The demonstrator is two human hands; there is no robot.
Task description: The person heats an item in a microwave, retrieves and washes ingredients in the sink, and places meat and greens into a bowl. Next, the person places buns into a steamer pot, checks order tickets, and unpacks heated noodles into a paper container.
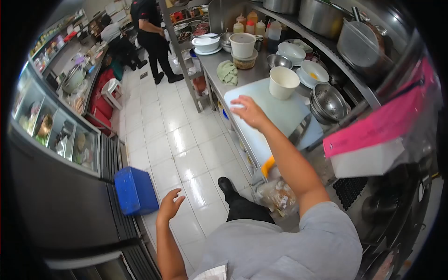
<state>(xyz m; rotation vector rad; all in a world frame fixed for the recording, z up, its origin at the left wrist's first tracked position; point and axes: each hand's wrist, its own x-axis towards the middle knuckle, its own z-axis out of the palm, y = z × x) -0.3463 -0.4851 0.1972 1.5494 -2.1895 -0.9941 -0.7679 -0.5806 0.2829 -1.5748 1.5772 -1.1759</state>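
My right hand (249, 112) is over the near left part of a pale cutting board (254, 91), its fingers bent and apart. I cannot tell whether it touches the board. On the board stands a white tub (283, 83). A metal blade (301, 130) lies by my right forearm, and a yellow handle (268, 166) shows on the other side; the arm hides whether they join. My left hand (171, 205) hangs above the tiled floor with fingers apart, holding nothing. A green cloth (227, 73) lies just beyond the board.
A blue bin (135, 190) stands by the glass-fronted fridge (56, 126) on my left. Bowls (313, 73), colanders (330, 101) and sauce bottles (260, 28) crowd the counter's back. Pink packaging (378, 112) hangs at right. Two people (151, 35) are farther down the aisle.
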